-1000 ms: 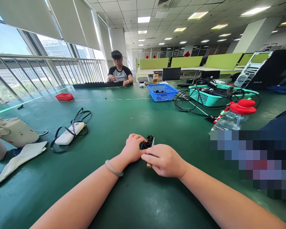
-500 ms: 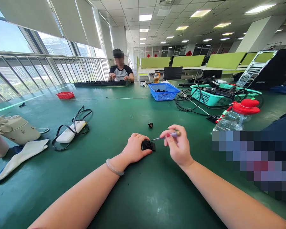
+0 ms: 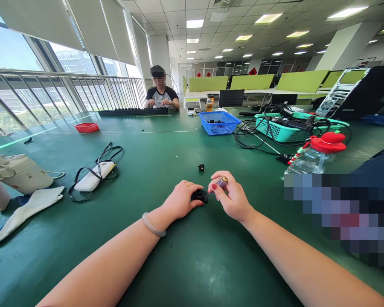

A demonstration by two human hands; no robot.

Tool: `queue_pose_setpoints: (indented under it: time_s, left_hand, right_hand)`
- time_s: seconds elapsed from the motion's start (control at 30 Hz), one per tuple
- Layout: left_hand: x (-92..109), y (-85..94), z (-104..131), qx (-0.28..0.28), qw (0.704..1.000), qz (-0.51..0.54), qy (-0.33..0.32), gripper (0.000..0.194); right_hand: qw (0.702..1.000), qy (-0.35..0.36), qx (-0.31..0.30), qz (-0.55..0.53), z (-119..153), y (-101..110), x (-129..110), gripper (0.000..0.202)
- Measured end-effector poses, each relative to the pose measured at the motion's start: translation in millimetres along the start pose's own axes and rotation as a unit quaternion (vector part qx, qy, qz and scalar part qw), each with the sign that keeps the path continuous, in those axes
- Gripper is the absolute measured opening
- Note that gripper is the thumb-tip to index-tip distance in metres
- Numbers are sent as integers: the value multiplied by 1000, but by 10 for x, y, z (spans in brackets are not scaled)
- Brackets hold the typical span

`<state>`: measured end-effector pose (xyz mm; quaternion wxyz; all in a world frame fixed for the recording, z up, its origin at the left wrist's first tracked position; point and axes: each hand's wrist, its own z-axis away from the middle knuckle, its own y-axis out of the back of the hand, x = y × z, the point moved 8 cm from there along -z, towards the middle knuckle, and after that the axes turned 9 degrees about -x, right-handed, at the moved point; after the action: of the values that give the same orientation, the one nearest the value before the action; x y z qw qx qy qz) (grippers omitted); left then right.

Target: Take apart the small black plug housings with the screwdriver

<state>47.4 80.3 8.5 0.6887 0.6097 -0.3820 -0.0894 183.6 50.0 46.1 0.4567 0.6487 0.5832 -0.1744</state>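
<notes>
A small black device (image 3: 198,195) lies on the green table (image 3: 166,273), gripped between the thumb and fingers of my left hand (image 3: 181,199). My right hand (image 3: 230,197) is closed around a screwdriver (image 3: 222,182), whose thin shaft slants down to the right edge of the device. Where exactly the tip touches is too small to tell. Beyond my hands, a little black part (image 3: 201,167) stands alone on the table.
At left are a white power bank (image 3: 91,181) with a black strap, a cloth (image 3: 32,211) and a bag (image 3: 22,172). Farther off are a red tray (image 3: 86,127), a blue basket (image 3: 219,123), a cable-filled green basket (image 3: 284,131) and a seated person (image 3: 161,96). A bottle (image 3: 310,160) stands right.
My right hand has moved slightly left, and the screwdriver is now steeper, its tip shifted from the device's top to its right edge. My left hand still holds the device.
</notes>
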Motion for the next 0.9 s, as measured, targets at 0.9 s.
queue_pose_setpoints:
  time_s: [0.9]
  left_hand:
    - [95, 181, 63, 96, 994, -48, 4, 40]
  right_hand:
    - [957, -52, 212, -192, 33, 399, 469, 23]
